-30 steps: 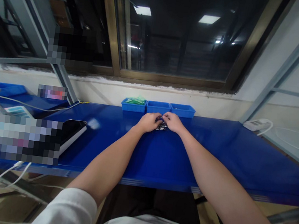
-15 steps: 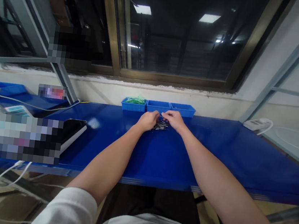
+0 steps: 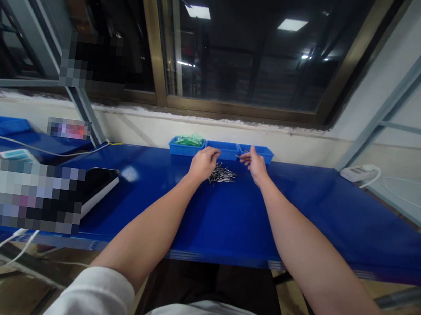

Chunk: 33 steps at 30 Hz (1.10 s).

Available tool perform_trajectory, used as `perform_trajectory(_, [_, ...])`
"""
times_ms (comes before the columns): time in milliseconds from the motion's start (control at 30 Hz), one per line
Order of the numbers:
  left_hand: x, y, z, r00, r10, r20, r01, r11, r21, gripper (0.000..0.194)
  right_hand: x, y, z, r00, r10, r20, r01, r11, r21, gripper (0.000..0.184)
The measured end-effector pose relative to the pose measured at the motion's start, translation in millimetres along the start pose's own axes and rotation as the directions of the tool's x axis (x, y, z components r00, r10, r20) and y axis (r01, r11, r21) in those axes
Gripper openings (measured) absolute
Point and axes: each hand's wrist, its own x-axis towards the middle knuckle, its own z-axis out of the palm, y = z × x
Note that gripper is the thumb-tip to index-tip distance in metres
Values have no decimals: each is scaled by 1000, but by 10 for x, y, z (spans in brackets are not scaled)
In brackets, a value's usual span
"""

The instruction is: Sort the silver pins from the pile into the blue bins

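Observation:
A small heap of thin, shiny metal pins (image 3: 223,175) lies on the blue tabletop. Beside its left edge is my left hand (image 3: 204,163), fingers bent together in a pinch; whatever may be in them is hidden. My right hand (image 3: 254,164) is up and to the right of the heap, in front of the right blue bin (image 3: 267,159). A thin metal pin seems to stick out leftward from its closed fingertips, too small to see clearly. The middle blue bin (image 3: 221,151) stands behind the heap, between my hands.
The left blue bin (image 3: 186,150) holds a green plastic bag (image 3: 189,140). At left on the table (image 3: 225,226) sit a dark-screened device (image 3: 101,185) and white cables. A white power strip (image 3: 358,172) is at the right, by a grey metal post. The wall and window rise behind.
My right hand has moved right and away from the heap, toward the right bin. My left hand has shifted slightly up and left, leaving more of the heap in view.

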Motion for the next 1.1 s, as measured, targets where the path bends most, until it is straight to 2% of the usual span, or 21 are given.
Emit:
perform_trajectory(100, [-5, -23, 15, 1000, 19, 19, -19, 1000, 9, 26, 37, 46, -88, 1000, 17, -26, -15, 996, 91, 66])
perform_trajectory(233, [-22, -76, 57, 995, 14, 97, -19, 999, 47, 25, 38, 103, -156, 999, 42, -25, -43, 998, -49, 59])
perform_trajectory(333, [-45, -115, 91, 977, 0, 214, -20, 996, 87, 46, 11, 97, -134, 1000, -29, -7, 26, 967, -252, 47])
perform_trajectory(433, [-76, -137, 117, 935, -32, 352, -14, 992, 125, 74, -35, 51, -73, 991, -79, 108, 118, 898, -423, 30])
perform_trajectory(533, [-106, -141, 133, 882, -74, 466, -5, 986, 167, 94, -90, 5, -3, 971, -87, 221, 190, 843, -504, 20])
perform_trajectory(633, [-124, -138, 144, 842, -108, 529, 6, 981, 191, 103, -130, -13, 60, 954, -67, 292, 228, 795, -563, 17])
perform_trajectory(733, [-130, -138, 163, 812, -143, 566, 31, 979, 202, 104, -142, -12, 107, 947, -43, 319, 241, 753, -612, 16])
perform_trajectory(833, [-130, -148, 193, 803, -157, 575, 41, 977, 210, 102, -138, -7, 139, 941, -29, 336, 249, 731, -636, 17])
perform_trajectory(1000, [-128, -179, 241, 826, -130, 548, 29, 982, 189, 104, -128, -14, 169, 942, 25, 334, 213, 725, -655, 17])
perform_trajectory(1100, [-125, -192, 256, 841, -115, 529, 25, 984, 175, 106, -117, -34, 177, 926, 79, 370, 195, 739, -645, 16])
